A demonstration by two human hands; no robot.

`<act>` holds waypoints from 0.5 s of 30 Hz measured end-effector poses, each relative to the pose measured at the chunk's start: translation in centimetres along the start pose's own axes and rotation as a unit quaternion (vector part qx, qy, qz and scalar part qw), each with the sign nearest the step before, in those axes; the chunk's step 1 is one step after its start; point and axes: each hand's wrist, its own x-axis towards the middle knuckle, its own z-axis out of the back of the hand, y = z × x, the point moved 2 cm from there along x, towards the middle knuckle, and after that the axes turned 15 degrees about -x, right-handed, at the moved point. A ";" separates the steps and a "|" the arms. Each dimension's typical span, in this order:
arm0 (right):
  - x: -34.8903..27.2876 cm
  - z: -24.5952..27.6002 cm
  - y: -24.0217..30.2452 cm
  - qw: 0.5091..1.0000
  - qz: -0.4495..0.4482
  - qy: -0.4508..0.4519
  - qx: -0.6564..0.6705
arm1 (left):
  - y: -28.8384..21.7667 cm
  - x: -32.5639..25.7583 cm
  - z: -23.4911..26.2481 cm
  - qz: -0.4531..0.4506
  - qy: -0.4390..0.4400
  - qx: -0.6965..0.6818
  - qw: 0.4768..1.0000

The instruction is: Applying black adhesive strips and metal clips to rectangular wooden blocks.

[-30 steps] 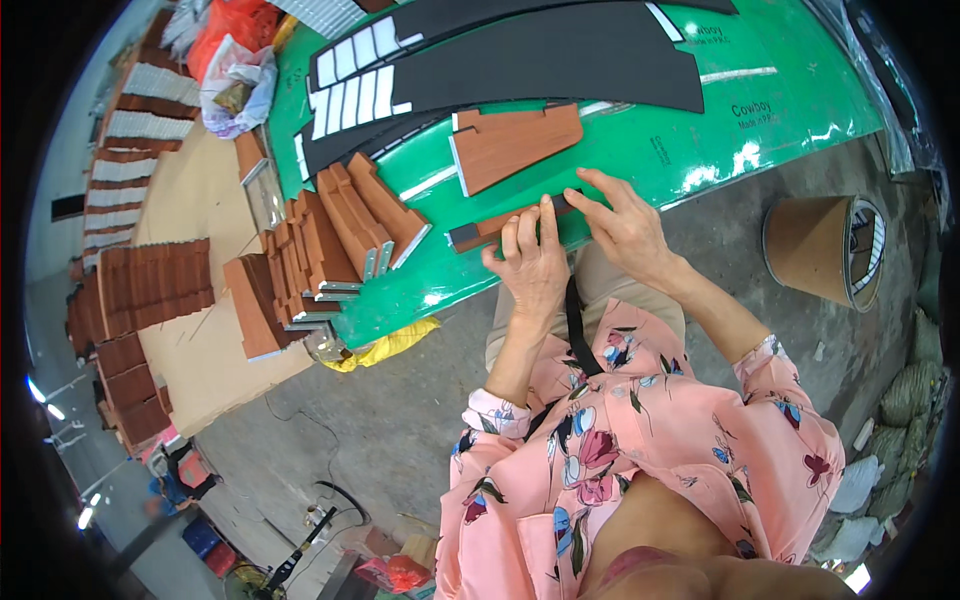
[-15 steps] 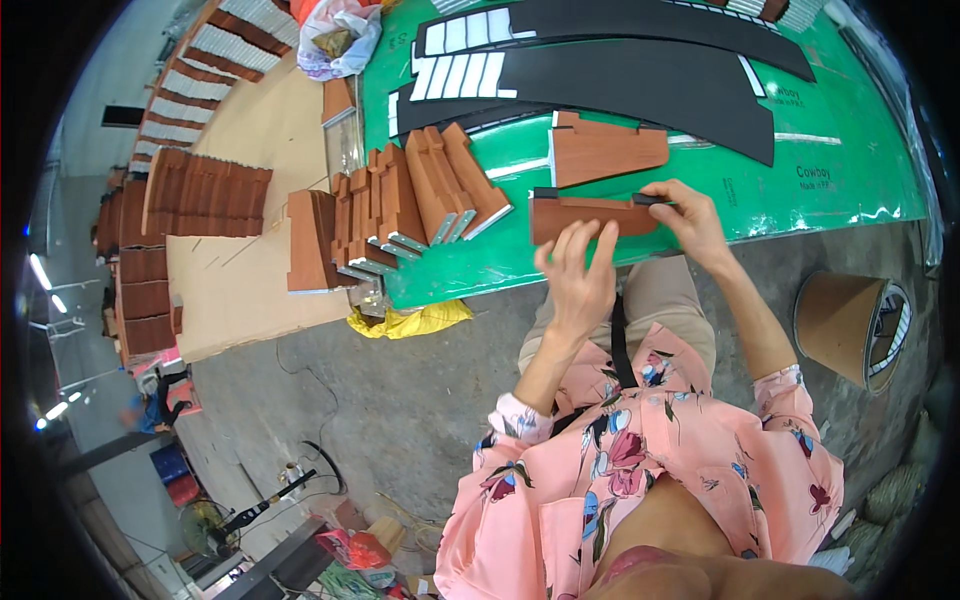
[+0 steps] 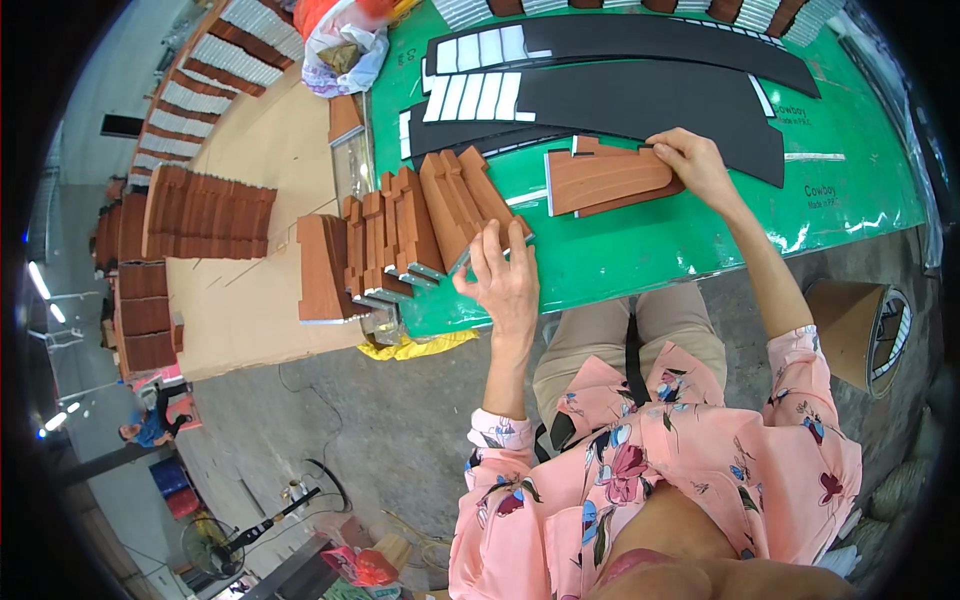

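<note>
A: Fingers (image 3: 497, 262) of left hand (image 3: 505, 285) spreading wide, holding nothing, hovering at the near end of the leaning row of brown wood-grain pieces (image 3: 440, 205) by the front edge of the green table (image 3: 640, 250).

B: Right hand (image 3: 690, 165) pinching the far corner of the small flat stack of brown pieces (image 3: 605, 180), lying mid-table just in front of the long black curved sheets (image 3: 640, 95).

A: Looking risky: a nudge from those spread fingers possibly tipping the leaning row like dominoes, or pushing the nearest pieces off the table edge toward the yellow cloth (image 3: 410, 345) below.

B: Also likely: flat stack fanning out of line, being gripped only at one corner.

A: Containers?

B: Cardboard box (image 3: 850, 330) standing on the floor to the right, contents hard to tell. White plastic bag (image 3: 345, 50) sitting at the far left table corner, holding something too crumpled to make out.
</note>
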 end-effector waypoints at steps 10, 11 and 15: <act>-2.8 0.9 2.0 0.978 0.073 -0.183 -0.069 | 1.8 2.3 -0.6 -0.096 0.097 0.068 0.988; -3.2 1.1 1.9 0.978 0.074 -0.185 -0.067 | 2.4 2.5 0.0 -0.081 0.051 0.061 0.994; -5.5 1.7 1.7 0.984 0.045 -0.167 0.033 | 4.1 4.0 2.8 0.002 -0.058 0.042 0.997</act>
